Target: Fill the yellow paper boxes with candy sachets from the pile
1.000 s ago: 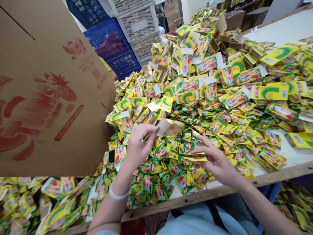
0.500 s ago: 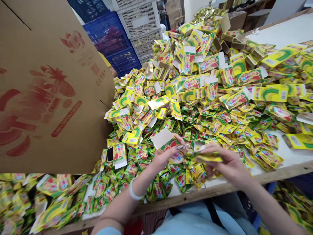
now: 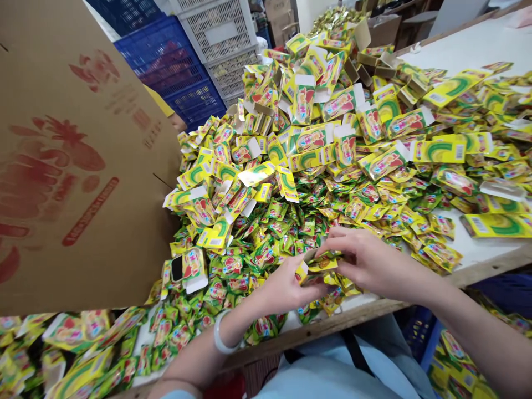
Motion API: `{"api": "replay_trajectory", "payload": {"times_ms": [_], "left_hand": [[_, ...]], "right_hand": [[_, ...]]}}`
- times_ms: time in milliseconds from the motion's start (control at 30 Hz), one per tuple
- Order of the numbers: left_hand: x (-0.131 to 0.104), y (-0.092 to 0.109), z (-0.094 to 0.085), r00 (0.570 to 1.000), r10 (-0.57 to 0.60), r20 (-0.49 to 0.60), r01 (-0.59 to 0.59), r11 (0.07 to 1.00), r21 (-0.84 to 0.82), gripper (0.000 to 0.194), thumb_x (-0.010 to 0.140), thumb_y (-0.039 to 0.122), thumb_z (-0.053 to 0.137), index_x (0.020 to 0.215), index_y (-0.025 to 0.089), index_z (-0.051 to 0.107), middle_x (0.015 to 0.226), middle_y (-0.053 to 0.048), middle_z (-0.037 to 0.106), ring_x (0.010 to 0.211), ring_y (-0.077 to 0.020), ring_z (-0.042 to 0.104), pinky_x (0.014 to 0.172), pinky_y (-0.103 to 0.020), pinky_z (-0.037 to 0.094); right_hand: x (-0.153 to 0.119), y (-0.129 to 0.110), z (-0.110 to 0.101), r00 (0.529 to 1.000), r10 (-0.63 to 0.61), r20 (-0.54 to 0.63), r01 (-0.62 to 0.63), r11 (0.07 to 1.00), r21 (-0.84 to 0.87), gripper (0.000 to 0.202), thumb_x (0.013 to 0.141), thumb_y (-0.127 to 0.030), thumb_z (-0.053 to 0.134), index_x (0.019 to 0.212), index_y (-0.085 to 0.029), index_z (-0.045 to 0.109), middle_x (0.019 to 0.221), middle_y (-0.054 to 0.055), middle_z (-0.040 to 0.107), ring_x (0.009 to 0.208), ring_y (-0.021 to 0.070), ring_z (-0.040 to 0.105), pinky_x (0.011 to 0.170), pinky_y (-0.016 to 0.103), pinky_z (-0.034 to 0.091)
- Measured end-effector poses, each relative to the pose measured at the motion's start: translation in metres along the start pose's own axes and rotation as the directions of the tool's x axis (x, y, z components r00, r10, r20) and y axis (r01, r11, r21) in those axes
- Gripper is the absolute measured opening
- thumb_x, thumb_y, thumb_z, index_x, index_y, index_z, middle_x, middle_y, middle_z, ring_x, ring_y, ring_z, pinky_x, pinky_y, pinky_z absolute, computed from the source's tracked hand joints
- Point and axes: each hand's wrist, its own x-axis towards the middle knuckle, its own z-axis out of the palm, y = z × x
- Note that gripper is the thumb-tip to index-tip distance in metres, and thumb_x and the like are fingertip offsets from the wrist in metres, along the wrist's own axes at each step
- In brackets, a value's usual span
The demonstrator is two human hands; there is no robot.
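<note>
My left hand (image 3: 285, 285) is wrapped round a small yellow candy box (image 3: 301, 272), partly hidden by the fingers. Its open end faces right, toward my right hand (image 3: 361, 255). That hand pinches yellow candy sachets (image 3: 327, 264) at the mouth of the box; how far in they are I cannot tell. Beneath both hands lie loose green sachets (image 3: 266, 327) with red fruit prints. More yellow sachets (image 3: 438, 252) are spread to the right of my right hand.
A large cardboard carton (image 3: 83, 221) stands at the left. Small printed boxes (image 3: 307, 138) are heaped beyond the sachets, several with raised flaps. Blue crates (image 3: 174, 66) and white crates (image 3: 216, 33) are stacked behind. A dark-screened phone (image 3: 177, 269) lies by the carton. The table's wooden edge (image 3: 316, 331) is nearest me.
The box in my left hand has turned so its opening faces right. My right hand has brought the sachets leftward to it. The whole view has shifted slightly.
</note>
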Motion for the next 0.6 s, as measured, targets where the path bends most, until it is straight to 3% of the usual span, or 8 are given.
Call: {"api": "replay_trajectory", "payload": {"times_ms": [67, 167, 233, 300, 367, 500, 600], "left_hand": [[0.001, -0.003, 0.002, 1.000, -0.015, -0.024, 0.017, 0.997, 0.078, 0.036, 0.076, 0.028, 0.070, 0.108, 0.016, 0.062, 0.095, -0.004, 0.068, 0.083, -0.0195, 0.060, 0.078, -0.032, 0.051], [0.000, -0.006, 0.004, 0.999, -0.002, -0.038, 0.004, 0.999, 0.050, 0.041, 0.075, 0.027, 0.070, 0.113, 0.017, 0.059, 0.104, -0.005, 0.067, 0.089, -0.0206, 0.060, 0.083, -0.033, 0.050], [-0.003, -0.008, 0.005, 1.000, -0.011, 0.024, 0.011, 1.000, -0.024, 0.045, 0.075, 0.025, 0.068, 0.117, 0.017, 0.055, 0.103, -0.005, 0.065, 0.086, -0.0187, 0.059, 0.079, -0.031, 0.049], [-0.008, -0.009, 0.007, 0.994, -0.037, 0.101, 0.042, 0.998, -0.046, 0.045, 0.074, 0.022, 0.067, 0.116, 0.018, 0.051, 0.094, -0.002, 0.063, 0.079, -0.0160, 0.057, 0.072, -0.027, 0.048], [-0.014, -0.010, 0.009, 0.986, -0.054, 0.157, 0.061, 0.997, -0.041, 0.048, 0.073, 0.020, 0.068, 0.117, 0.019, 0.048, 0.089, 0.000, 0.062, 0.075, -0.0145, 0.056, 0.069, -0.026, 0.048], [-0.020, -0.013, 0.020, 0.982, -0.026, 0.185, 0.040, 0.997, -0.072, 0.064, 0.074, 0.023, 0.071, 0.130, 0.021, 0.040, 0.107, -0.004, 0.065, 0.090, -0.0177, 0.062, 0.081, -0.030, 0.051], [-0.018, -0.015, 0.025, 0.980, -0.030, 0.199, 0.031, 1.000, -0.001, 0.084, 0.074, 0.023, 0.072, 0.145, 0.021, 0.027, 0.117, -0.009, 0.065, 0.100, -0.0217, 0.064, 0.088, -0.034, 0.052]], "right_hand": [[-0.001, -0.002, 0.004, 0.999, 0.028, 0.033, -0.025, 0.997, -0.070, 0.033, 0.075, 0.000, 0.050, 0.088, -0.019, 0.073, 0.084, 0.006, 0.063, 0.081, 0.0194, 0.061, 0.074, 0.030, 0.048], [-0.009, -0.001, 0.011, 1.000, 0.023, 0.015, -0.023, 0.999, -0.024, 0.026, 0.084, -0.007, 0.055, 0.100, -0.020, 0.070, 0.088, 0.006, 0.065, 0.081, 0.0192, 0.063, 0.073, 0.030, 0.050], [-0.019, 0.004, 0.015, 0.998, -0.023, -0.061, 0.028, 0.997, 0.074, 0.015, 0.090, -0.017, 0.058, 0.101, -0.022, 0.068, 0.088, 0.005, 0.067, 0.079, 0.0178, 0.063, 0.072, 0.028, 0.050], [-0.031, 0.012, 0.022, 0.992, -0.070, -0.108, 0.085, 0.987, 0.140, 0.014, 0.095, -0.022, 0.054, 0.089, -0.021, 0.067, 0.083, 0.005, 0.067, 0.073, 0.0162, 0.062, 0.067, 0.026, 0.049], [-0.041, 0.017, 0.031, 0.992, -0.107, -0.064, 0.118, 0.975, 0.187, 0.027, 0.099, -0.021, 0.047, 0.082, -0.021, 0.067, 0.077, 0.005, 0.066, 0.070, 0.0156, 0.061, 0.063, 0.026, 0.047], [-0.055, 0.013, 0.052, 0.993, -0.071, 0.098, 0.041, 0.961, 0.275, 0.027, 0.101, -0.026, 0.044, 0.098, -0.022, 0.071, 0.081, 0.005, 0.071, 0.079, 0.0179, 0.067, 0.070, 0.027, 0.052], [-0.062, 0.012, 0.052, 0.996, -0.025, 0.088, 0.002, 0.968, 0.252, 0.026, 0.100, -0.027, 0.047, 0.098, -0.023, 0.072, 0.088, 0.006, 0.072, 0.084, 0.0189, 0.069, 0.074, 0.029, 0.054]]}}
